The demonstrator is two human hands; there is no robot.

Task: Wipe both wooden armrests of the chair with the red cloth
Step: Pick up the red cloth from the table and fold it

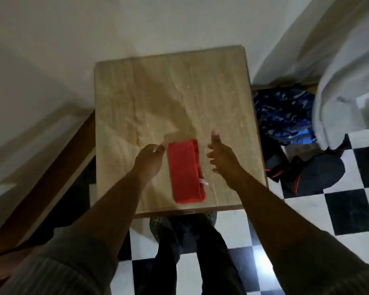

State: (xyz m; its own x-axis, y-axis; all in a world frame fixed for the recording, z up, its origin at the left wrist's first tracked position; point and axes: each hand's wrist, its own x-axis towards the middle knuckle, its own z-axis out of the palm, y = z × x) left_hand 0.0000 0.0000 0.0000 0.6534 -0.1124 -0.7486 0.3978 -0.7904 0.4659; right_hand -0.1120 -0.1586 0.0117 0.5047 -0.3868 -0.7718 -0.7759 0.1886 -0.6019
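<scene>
- My left hand (150,158) is hovering just left of the red cloth (186,171), fingers curled loosely inward and gripping nothing; whether the fingertips are brushing the cloth's upper left corner is too blurred for me to tell.
- My right hand (223,157) is hanging just right of the cloth with fingers spread wide and the palm turned toward it, also gripping nothing, with a clear strip of tabletop showing between hand and cloth.
- The one red cloth is lying folded into a long rectangle on the wooden table (136,92), toward its near edge, between my two hands; a small pale tag (203,182) is sticking out of its right side.
- The table is showing only its top; its legs are hiding beneath it, and the far edge is meeting a pale wall (94,28).
- The chair and its armrests are not something I am making out for certain: a brown wooden piece (51,167) is running along the left edge, partly cut off and dim.
- My two forearms are reaching in from below, sleeves pushed up near the picture's bottom and partly cropped.
- My two legs in dark trousers (192,262) are standing on a black-and-white checkered floor (339,209), my feet mostly hiding under the table's edge.
- To the right, a blue patterned bundle (283,116) and a dark bag with red trim (307,173) are sitting on the floor, their shapes hard to read, beside a pale hanging fabric (345,81) cut off by the frame.
</scene>
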